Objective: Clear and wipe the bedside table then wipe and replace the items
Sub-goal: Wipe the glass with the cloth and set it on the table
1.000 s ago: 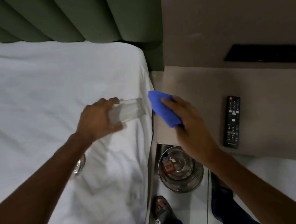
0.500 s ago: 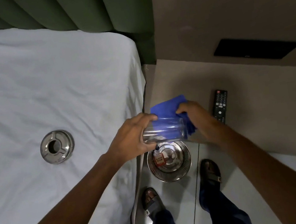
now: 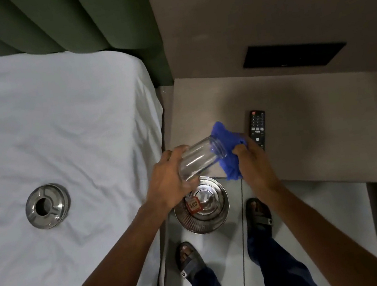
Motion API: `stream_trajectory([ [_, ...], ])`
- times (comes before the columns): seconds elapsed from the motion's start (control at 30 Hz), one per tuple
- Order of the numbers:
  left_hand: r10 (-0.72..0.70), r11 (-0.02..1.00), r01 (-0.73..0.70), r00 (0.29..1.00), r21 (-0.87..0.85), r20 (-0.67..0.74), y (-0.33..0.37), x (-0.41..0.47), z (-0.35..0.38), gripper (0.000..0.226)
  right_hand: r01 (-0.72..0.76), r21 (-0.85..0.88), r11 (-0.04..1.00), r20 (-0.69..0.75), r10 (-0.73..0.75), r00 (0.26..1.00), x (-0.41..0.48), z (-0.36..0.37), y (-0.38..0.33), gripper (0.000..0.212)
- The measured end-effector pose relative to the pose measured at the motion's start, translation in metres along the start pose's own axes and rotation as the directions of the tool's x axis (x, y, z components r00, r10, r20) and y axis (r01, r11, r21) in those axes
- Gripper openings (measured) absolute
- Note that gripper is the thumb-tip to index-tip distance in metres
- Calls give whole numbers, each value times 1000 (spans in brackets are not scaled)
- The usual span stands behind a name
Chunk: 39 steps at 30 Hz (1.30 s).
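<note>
Frame centre: your left hand (image 3: 167,182) grips the glass (image 3: 199,159); your right hand (image 3: 255,164) clutches the cloth (image 3: 228,144) against its rim.

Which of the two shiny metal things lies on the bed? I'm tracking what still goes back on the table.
The small ashtray, on the white sheet. The bigger metal bin stands on the floor beside the bed.

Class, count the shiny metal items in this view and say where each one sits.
2: an ashtray on the bed, and a bin on the floor below the table edge, partly behind the left hand. More may be hidden.
</note>
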<state>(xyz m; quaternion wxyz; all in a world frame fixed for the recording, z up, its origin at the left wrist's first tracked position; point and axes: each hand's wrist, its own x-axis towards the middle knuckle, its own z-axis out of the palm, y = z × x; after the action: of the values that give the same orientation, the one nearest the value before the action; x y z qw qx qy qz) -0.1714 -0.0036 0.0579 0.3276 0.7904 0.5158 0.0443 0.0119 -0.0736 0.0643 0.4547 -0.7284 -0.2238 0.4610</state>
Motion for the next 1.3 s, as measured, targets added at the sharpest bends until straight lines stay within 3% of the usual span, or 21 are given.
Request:
stream_trajectory([
  [0.13,3,993,4,999,-117,54,17,-2,13,79,184,-11,983,46,-183,982,7,-12,-6,36],
  [0.23,-96,967,100,995,-234,32,20,2,23,77,412,-135,901,129,-397,909,4,-18,-8,40],
  [0.3,-167,929,167,986,-330,31,18,6,28,71,493,-185,850,192,-460,867,1,-24,-4,41],
  [0.43,-230,876,228,972,-424,47,17,7,35,61,281,25,959,133,-281,950,4,-34,-5,36],
  [0.5,-154,886,173,985,-430,78,15,0,40,62,170,-30,985,125,-165,978,13,-34,-6,35],
  [0.57,-70,902,104,993,-419,97,14,-4,48,63,145,-65,987,99,-139,985,21,-31,-9,44],
  [0.63,-38,947,48,999,-317,38,19,-1,51,65,163,-39,986,73,-160,984,23,-27,-13,50],
  [0.73,12,1000,-12,1000,-17,-5,25,19,49,71,168,63,984,71,-173,982,26,-28,-15,40],
  [0.83,-64,995,72,991,-68,114,29,53,52,68,65,142,988,8,-67,998,39,-39,-15,31],
  [0.93,-205,968,208,978,-138,35,29,102,70,67,-63,225,972,-71,81,994,53,-55,-4,31],
  [1.03,-369,896,330,926,-298,-84,25,165,87,62,-130,187,974,-52,142,989,76,-74,12,31],
  [1.17,-380,885,268,888,-380,-258,9,225,100,74,-158,137,978,-5,160,987,92,-93,33,29],
  [1.3,-415,866,297,876,-403,-246,-9,261,111,68,-186,145,972,21,185,983,109,-97,44,31],
])
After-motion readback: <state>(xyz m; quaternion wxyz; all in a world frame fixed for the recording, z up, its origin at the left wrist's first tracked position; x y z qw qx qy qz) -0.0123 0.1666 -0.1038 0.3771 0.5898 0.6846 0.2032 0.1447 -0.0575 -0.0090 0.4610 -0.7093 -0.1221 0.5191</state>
